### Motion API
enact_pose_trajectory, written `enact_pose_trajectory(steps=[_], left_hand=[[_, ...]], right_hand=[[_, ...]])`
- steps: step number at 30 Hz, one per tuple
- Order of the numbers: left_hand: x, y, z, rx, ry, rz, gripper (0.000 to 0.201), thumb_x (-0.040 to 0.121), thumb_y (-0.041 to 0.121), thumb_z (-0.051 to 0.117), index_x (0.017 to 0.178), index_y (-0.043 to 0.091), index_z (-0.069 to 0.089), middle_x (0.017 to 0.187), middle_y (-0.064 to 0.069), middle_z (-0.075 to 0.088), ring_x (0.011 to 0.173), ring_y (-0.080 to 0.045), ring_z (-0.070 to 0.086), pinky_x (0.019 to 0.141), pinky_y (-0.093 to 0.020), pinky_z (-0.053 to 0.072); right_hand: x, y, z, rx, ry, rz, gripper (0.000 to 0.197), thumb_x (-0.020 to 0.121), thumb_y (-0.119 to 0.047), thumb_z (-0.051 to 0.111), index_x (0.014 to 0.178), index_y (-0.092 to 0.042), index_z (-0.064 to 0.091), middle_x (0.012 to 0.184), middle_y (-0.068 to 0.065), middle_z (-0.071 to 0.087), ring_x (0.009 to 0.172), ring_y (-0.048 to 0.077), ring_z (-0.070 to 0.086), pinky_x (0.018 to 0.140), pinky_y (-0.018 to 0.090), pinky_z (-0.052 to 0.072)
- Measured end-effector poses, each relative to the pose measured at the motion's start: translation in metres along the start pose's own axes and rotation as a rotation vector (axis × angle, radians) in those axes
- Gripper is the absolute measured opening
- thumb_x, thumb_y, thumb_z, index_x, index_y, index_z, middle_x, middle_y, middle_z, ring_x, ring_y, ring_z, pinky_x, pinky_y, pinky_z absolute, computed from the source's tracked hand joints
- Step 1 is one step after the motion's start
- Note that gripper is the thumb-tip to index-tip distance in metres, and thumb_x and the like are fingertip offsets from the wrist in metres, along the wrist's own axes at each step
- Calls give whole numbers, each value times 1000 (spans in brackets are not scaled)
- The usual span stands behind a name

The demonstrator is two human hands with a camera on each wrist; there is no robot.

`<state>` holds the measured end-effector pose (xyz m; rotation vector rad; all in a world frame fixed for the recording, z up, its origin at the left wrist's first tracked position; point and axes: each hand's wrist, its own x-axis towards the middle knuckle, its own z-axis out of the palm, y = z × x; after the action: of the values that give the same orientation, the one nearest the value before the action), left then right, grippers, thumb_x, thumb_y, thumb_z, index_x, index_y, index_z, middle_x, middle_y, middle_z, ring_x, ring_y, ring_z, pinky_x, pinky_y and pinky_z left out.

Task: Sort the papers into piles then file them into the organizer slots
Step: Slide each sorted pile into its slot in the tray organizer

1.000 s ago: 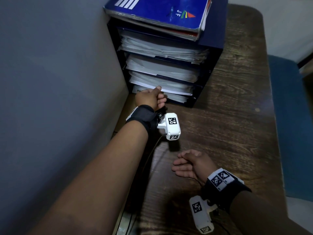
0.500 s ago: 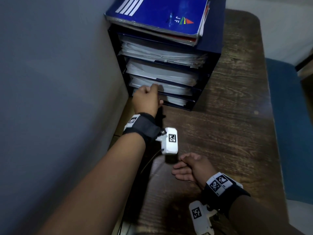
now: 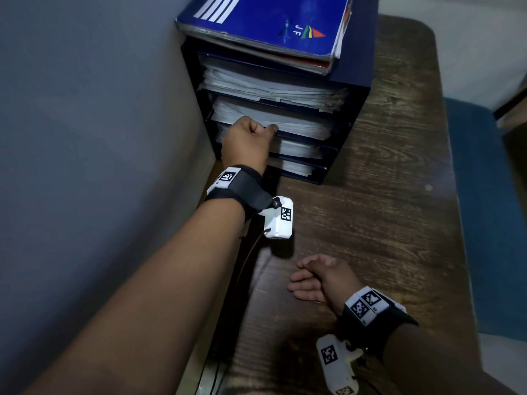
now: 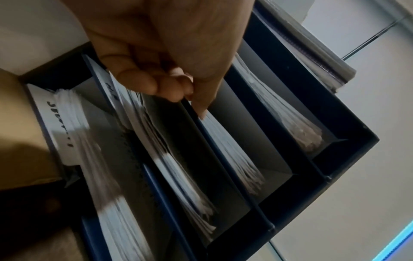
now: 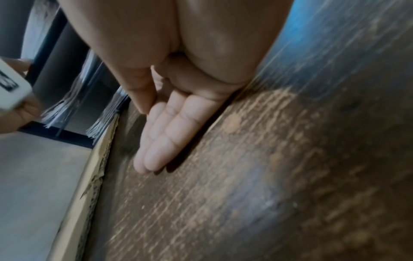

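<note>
A dark blue organizer [image 3: 358,89] stands at the back of the wooden table [image 3: 385,223], and each of its stacked slots holds white papers. My left hand [image 3: 248,139] is at the second slot from the top. Its thumb lies on the front edge of that paper stack [image 3: 302,125] and its fingers curl under it. In the left wrist view the left hand [image 4: 187,98] pinches there, thumb tip on the papers [image 4: 230,150], fingers by the divider. My right hand [image 3: 310,280] rests on its edge on the table, fingers [image 5: 161,141] straight and holding nothing.
Blue notebooks [image 3: 271,24] lie on top of the organizer. A grey wall [image 3: 85,138] runs close along the left. A blue seat [image 3: 484,195] is off the table's right edge. A torn cardboard edge [image 5: 100,159] lines the table's left side.
My left hand has risen from the bottom slot to the second slot from the top and has turned knuckles up. The right hand has stayed on the table.
</note>
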<state>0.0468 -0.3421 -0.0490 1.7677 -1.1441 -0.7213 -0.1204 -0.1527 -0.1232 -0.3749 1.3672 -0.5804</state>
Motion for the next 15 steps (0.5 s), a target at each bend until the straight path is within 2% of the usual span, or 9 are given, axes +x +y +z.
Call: enact_pose_trajectory(steps=[2,4,6,7,9,11,13,15], left_hand=[[0,7,0,30,-2,6,30,78,40,74,64,22,54,60,11,58,55,-5,52,58,-22,44],[-7,9,-5,87,9,81,26,81,40,71,70,23,56,65,10,61,60,-6,56,61,-26,50],[-22,9,-15,109,63,296,17,86,38,66,89,21,61,81,7,64,74,-10,59,72,-33,53],[-30,8,-19,136,103,448,22,88,34,64,103,20,62,94,3,63,86,-12,59,80,-35,52],[-41,4,-22,295,140,692,49,87,33,61,133,17,54,126,-7,55,118,-21,50,102,-43,41],[-41,0,-20,507,110,756,71,86,39,59,150,18,38,154,-11,35,144,-30,28,116,-51,24],[-35,-4,-17,648,36,761,81,88,48,55,156,16,24,163,-13,16,151,-34,10,120,-57,10],[-27,-7,-16,727,-23,761,83,92,55,48,157,14,17,165,-14,10,152,-35,4,120,-59,5]], right_hand=[[0,0,-1,0,-4,3,17,100,-14,50,94,-1,59,81,24,70,73,37,73,67,43,60],[0,0,-1,-5,-7,5,17,100,-14,50,95,-1,59,81,23,70,73,37,72,68,44,60],[-1,0,-1,-3,-8,7,17,100,-14,50,95,-1,59,81,24,70,73,37,72,65,42,61],[-1,0,0,-2,-6,5,17,100,-14,50,95,-1,59,82,24,70,72,37,72,63,41,60],[-1,0,0,-4,-5,-3,17,100,-15,50,95,-1,59,82,24,69,71,36,72,59,39,59],[-1,-1,0,-3,-6,-5,17,100,-15,49,94,-2,59,81,23,69,70,35,72,58,38,59],[-2,-1,1,-6,-9,-6,17,100,-14,49,95,-1,59,81,23,69,70,35,72,58,37,59],[-2,-1,1,-1,-11,-6,17,100,-13,49,95,-1,59,80,22,69,70,35,72,58,37,59]])
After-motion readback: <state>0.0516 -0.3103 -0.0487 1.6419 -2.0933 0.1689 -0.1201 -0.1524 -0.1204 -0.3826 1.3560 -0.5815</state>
